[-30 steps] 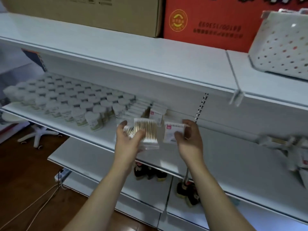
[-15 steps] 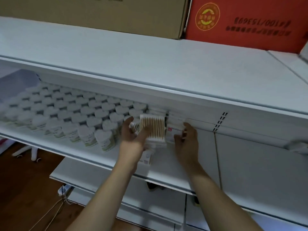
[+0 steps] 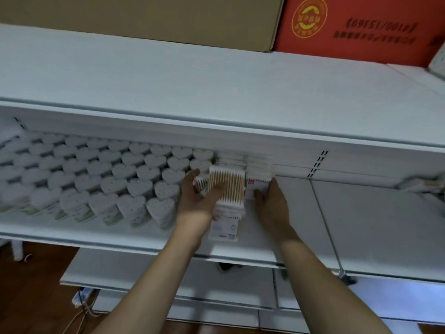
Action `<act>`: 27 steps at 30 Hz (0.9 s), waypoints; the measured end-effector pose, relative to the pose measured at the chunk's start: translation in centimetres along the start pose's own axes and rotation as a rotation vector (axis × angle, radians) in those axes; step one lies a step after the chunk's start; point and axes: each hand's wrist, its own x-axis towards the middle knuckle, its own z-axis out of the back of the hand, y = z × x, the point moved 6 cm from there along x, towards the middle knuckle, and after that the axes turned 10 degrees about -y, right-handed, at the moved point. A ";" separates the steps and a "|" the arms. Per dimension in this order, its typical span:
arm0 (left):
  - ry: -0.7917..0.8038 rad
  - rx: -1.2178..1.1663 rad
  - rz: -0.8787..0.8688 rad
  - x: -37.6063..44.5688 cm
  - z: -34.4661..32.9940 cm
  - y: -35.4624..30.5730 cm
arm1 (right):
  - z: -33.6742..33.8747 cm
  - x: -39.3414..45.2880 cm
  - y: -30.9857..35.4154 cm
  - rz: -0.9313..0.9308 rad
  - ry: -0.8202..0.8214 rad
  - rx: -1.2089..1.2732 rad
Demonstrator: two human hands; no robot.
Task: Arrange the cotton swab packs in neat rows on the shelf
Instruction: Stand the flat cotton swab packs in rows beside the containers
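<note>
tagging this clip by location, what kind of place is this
Probably a shop aisle or stockroom. White retail shelving holds rows of identical heart-lidded tubs, cartons sit on top, and both hands are setting swab packs into rows.

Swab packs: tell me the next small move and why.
Probably let the right hand push its red-labelled pack back flush against the row of packs behind it, since it stands at that row's front while the left hand holds more swab packs.
</note>
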 end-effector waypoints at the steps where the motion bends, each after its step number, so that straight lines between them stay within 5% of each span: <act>1: 0.006 0.001 0.003 0.0 -0.2 -0.1 | 0.3 0.0 0.0 -0.007 0.002 0.001; 7: 0.047 -0.025 0.011 -0.7 -2.2 -0.2 | 6.4 -2.6 3.7 -0.054 -0.230 0.205; 12: 0.090 -0.016 0.015 -1.3 -4.3 0.8 | 8.2 -5.4 7.9 -0.087 0.011 0.322; 18: 0.131 -0.005 -0.036 -2.2 -6.0 1.5 | 9.8 -6.6 6.7 -0.240 0.052 0.529; 21: 0.108 -0.056 -0.023 -2.5 -6.5 1.7 | 11.8 -6.1 6.2 -0.298 -0.059 0.667; 24: 0.034 -0.099 -0.014 -2.6 -7.0 1.6 | 14.9 -5.3 6.1 -0.161 -0.338 0.607; 27: -0.010 -0.152 -0.008 -3.7 -8.2 1.2 | 15.4 -6.2 8.8 0.262 -0.416 0.356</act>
